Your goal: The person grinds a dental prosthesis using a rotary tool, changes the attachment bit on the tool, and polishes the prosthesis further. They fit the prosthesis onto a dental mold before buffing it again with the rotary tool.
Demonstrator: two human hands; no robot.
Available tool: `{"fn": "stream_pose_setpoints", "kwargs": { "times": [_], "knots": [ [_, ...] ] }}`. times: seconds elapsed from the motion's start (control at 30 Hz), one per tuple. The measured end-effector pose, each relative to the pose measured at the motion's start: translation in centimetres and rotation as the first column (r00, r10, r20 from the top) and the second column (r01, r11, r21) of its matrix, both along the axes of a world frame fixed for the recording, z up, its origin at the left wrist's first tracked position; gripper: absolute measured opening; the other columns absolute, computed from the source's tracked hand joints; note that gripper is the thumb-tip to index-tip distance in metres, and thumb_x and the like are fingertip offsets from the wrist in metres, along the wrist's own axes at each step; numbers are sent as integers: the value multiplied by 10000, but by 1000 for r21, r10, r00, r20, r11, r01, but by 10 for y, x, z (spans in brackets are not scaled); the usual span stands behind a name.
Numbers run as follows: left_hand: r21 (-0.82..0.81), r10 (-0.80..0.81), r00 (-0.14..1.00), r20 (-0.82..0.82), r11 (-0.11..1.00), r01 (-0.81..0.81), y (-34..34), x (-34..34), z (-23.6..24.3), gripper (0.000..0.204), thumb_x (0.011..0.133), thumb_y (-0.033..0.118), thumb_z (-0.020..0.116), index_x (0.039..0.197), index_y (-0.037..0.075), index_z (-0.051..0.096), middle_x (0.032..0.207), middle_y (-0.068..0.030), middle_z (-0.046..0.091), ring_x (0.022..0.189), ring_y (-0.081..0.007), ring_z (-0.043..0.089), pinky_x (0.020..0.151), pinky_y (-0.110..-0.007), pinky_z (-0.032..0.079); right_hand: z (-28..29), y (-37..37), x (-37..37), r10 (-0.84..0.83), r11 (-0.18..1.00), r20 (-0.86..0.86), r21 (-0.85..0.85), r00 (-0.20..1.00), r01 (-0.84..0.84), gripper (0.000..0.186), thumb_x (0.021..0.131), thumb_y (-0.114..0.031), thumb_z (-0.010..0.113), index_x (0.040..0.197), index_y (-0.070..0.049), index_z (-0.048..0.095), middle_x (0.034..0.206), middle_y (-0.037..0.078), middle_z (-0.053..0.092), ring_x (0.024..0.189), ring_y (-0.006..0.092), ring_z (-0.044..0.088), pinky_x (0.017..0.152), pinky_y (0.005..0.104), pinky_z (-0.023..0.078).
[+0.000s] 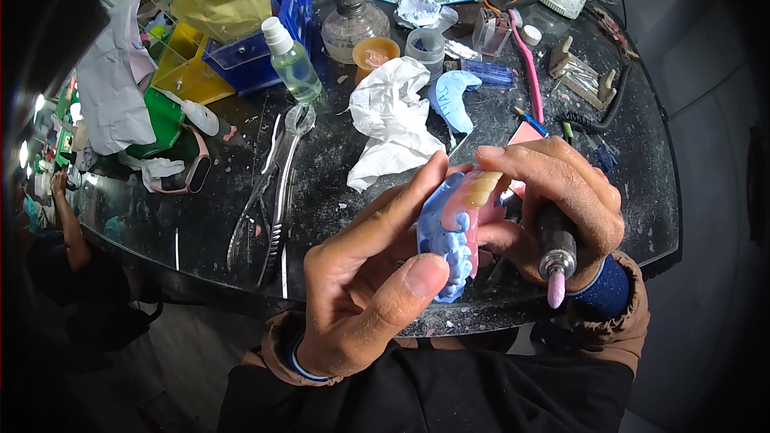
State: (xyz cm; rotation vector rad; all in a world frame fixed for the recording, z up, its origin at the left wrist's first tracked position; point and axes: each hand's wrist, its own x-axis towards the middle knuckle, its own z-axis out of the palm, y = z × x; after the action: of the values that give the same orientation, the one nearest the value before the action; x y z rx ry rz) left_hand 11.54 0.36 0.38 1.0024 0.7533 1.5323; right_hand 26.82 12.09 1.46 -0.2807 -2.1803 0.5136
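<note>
My left hand (365, 273) is closed round a blue dental cast (433, 220), thumb along its row of teeth. Against the cast sits a pink partial denture (480, 190) with yellowish teeth, tilted on its side. Fingertips of my right hand (573, 192) touch the denture's upper edge and its underside. That same hand also grips a rotary handpiece (557, 244), its pink grinding tip (556, 290) pointing down toward me, away from the denture. Where the denture meets the cast is partly hidden by my fingers.
On the dusty black bench lie crumpled white tissue (391, 116), a blue arch-shaped piece (455, 100), metal pliers-like tools (281, 184) and a long pink handle (527, 68). A spray bottle (295, 68), glass jar (350, 20) and coloured bins (192, 68) stand behind. Another person's arm (70, 220) shows far left.
</note>
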Motion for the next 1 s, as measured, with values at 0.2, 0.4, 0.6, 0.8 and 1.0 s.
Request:
{"fn": "stream_pose_setpoints", "kwargs": {
  "times": [0.2, 0.4, 0.6, 0.8, 1.0],
  "knots": [
    [-120, 20, 998, 56, 993, -13, -4, 1, 4, 575, 914, 113, 492, 1377, -113, 236, 1332, -227, 425, 1204, -235, 460, 1042, -347, 302, 2, -2, 4, -30, 999, 50, -11, 998, 31, 560, 697, -379, 751, 1047, 41, 631, 768, 115, 644, 661, 179, 628, 555, 262, 477],
    [-100, 120, 993, -18, 988, -121, -1, -7, 5, 530, 919, 212, 470, 1359, -45, 322, 1253, -192, 494, 1071, -208, 560, 843, -308, 511, -1, 1, 7, 2, 1000, -26, 5, 1000, -2, 576, 678, -326, 777, 1098, 29, 609, 742, 95, 638, 642, 155, 612, 538, 254, 463],
    [-239, 241, 851, -467, 892, -384, -10, -51, -4, 341, 979, 98, 359, 1292, -29, 397, 1095, -116, 565, 944, -151, 596, 789, -244, 502, 10, -11, 0, -2, 999, 23, -34, 1000, 3, 466, 620, -72, 776, 1071, -56, 657, 783, 71, 624, 634, 165, 654, 507, 270, 527],
    [-188, 312, 629, -712, 779, -598, -16, -63, -9, 306, 955, 92, 448, 1220, -52, 496, 951, -108, 585, 797, -103, 594, 626, -224, 510, -1, -9, 2, 56, 998, -7, 16, 998, -56, 497, 613, -67, 772, 1096, -77, 654, 782, 59, 615, 594, 149, 635, 488, 263, 511],
    [234, 578, 327, -748, 691, -684, -17, -34, 11, 295, 852, 104, 623, 1106, -44, 593, 987, -111, 612, 674, -113, 597, 488, -189, 430, -6, -8, 6, 45, 994, 39, 100, 998, -48, 473, 645, -96, 744, 1109, -103, 653, 765, 37, 607, 550, 121, 602, 455, 254, 491]
  ]
}}
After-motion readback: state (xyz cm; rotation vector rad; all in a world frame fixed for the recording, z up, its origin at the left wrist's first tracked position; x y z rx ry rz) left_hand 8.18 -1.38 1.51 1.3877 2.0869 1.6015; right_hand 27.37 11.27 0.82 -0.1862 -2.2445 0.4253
